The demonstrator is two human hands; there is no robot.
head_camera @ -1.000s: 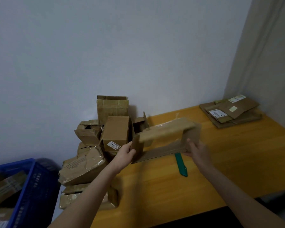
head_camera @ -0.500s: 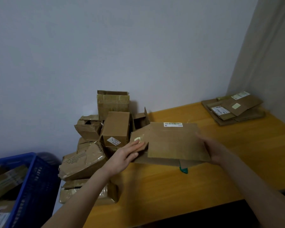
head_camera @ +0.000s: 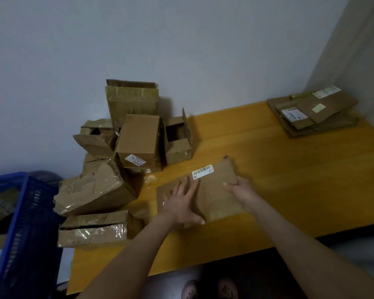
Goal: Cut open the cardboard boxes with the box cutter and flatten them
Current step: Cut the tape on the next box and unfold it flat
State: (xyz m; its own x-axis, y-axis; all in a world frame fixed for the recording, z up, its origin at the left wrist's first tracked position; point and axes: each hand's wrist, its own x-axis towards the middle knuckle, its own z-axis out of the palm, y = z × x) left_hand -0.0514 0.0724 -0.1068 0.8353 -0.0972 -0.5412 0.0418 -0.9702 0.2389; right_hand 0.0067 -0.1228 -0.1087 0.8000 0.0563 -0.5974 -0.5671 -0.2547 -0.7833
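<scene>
Left grip lies flat with fingers spread, pressing down on the flattened cardboard box, which rests on the desk with its barcode label just beyond the fingertips. Right grip, just beside the left, pinches the same box at its right edge. A pile of unflattened boxes stands left of and beyond the left grip, a blue crate further left, and a stack of flattened cardboard well beyond the right grip.

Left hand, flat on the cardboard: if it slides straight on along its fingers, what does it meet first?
The left hand would first cross the barcode label on the flattened box, then probably bare table.
</scene>
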